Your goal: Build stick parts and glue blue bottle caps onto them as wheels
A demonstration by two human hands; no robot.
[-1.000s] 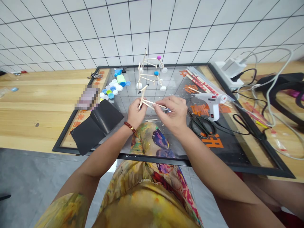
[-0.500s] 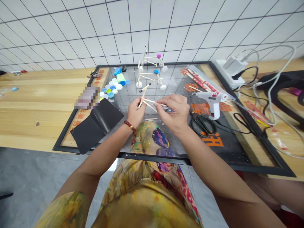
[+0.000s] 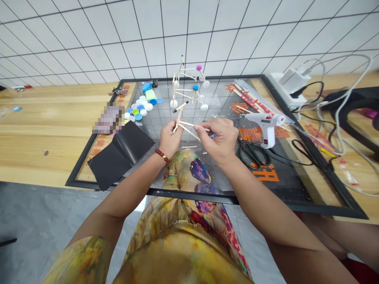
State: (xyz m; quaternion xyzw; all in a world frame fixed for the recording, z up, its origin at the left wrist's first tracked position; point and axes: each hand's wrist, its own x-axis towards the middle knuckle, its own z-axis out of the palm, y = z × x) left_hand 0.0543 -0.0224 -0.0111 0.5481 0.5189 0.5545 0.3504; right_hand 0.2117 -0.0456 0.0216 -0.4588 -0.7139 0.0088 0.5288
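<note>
Head: left hand (image 3: 171,142), right hand (image 3: 220,138) hold sticks (image 3: 189,131) (forearms (image 3: 134,183) crossing frame edge (image 3: 192,195)).

A gap parts caps (image 3: 143,112) from stick frames (image 3: 195,88); scissors (image 3: 253,153) block rightward.

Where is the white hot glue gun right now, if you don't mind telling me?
In the head view, the white hot glue gun lies right of the right hand, just above the black-handled scissors.

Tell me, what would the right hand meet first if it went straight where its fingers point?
Past the stick it holds, the right hand would probably meet the left hand first, though depth is unclear.
</note>
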